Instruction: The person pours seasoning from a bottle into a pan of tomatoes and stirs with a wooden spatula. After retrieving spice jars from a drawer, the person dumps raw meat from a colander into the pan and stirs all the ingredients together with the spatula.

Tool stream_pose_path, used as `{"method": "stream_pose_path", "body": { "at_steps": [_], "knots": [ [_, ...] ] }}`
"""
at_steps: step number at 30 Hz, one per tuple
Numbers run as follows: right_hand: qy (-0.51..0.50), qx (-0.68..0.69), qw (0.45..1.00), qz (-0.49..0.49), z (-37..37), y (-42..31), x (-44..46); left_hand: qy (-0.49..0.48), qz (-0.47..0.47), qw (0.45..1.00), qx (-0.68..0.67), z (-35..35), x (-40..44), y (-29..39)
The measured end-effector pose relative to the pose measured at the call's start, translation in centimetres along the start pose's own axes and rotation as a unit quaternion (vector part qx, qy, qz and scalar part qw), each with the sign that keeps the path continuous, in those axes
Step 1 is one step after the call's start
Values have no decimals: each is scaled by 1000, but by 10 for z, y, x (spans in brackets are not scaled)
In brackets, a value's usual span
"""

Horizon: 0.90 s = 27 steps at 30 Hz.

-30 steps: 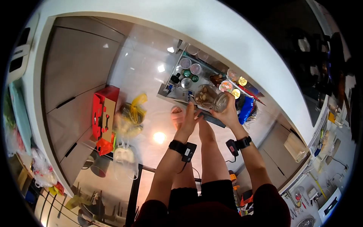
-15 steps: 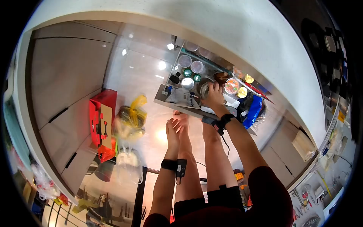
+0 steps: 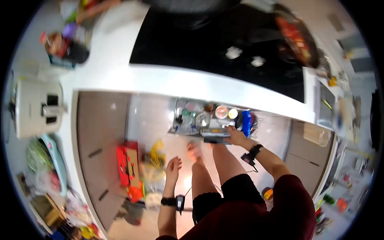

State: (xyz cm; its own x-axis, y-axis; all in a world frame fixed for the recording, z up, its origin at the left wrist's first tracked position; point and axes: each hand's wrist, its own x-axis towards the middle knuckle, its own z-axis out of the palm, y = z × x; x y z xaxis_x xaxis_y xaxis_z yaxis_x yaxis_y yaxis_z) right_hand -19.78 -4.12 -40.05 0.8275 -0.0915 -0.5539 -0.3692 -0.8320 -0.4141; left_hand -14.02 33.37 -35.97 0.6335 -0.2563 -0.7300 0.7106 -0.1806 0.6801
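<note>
With the bare right hand (image 3: 233,134), reaches to the front edge of a shallow grey drawer with clear glass-like sides (image 3: 216,140), pulled out beneath the white countertop (image 3: 104,76), a position leaving its contents in view from above. Cannot tell, through the blur, a firm grip on that edge from a mere touch. Holds nothing in the bare left hand (image 3: 173,167), with fingers loosely curled, raised over the floor and apart from the drawer, perhaps simply out of the way. Finds near the middle of the drawer a round, clear, jar-like container (image 3: 203,119), apparently stood upright to save room and stay steady. Shows, to its left, a small green-topped container (image 3: 193,114); to its right, a round orange-and-white-topped tub (image 3: 221,112) and a round yellow-topped jar (image 3: 233,113), presumably kept top-up for easy recognition. Has a shiny blue packet (image 3: 247,123) near the right end, likely leaning for support. Leaves, on the floor well to the left, a red cardboard box (image 3: 122,164) beside a yellow plastic bag (image 3: 158,153), probably clear of the drawer's travel.
</note>
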Motion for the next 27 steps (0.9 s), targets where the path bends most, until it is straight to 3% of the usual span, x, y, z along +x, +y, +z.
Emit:
{"method": "stream_pose_path", "body": {
  "at_steps": [6,8,12,17,20,23,27],
  "knots": [
    [158,106,977,101,-95,-14,-118,-67,76,994,50,12,-30,93],
    [305,119,943,60,-102,0,-151,-100,114,986,74,35,-29,119],
    [343,164,907,181,-101,8,-238,-192,145,958,159,94,-32,149],
    [393,207,842,306,-75,27,-345,-339,108,896,264,178,-61,171],
    [428,223,803,349,-74,44,-398,-391,88,859,318,235,-74,174],
    [471,233,764,374,-73,73,-438,-417,133,831,343,301,-93,171],
    [486,218,758,376,-70,136,-490,-455,124,807,357,404,-113,147]
  ]
}}
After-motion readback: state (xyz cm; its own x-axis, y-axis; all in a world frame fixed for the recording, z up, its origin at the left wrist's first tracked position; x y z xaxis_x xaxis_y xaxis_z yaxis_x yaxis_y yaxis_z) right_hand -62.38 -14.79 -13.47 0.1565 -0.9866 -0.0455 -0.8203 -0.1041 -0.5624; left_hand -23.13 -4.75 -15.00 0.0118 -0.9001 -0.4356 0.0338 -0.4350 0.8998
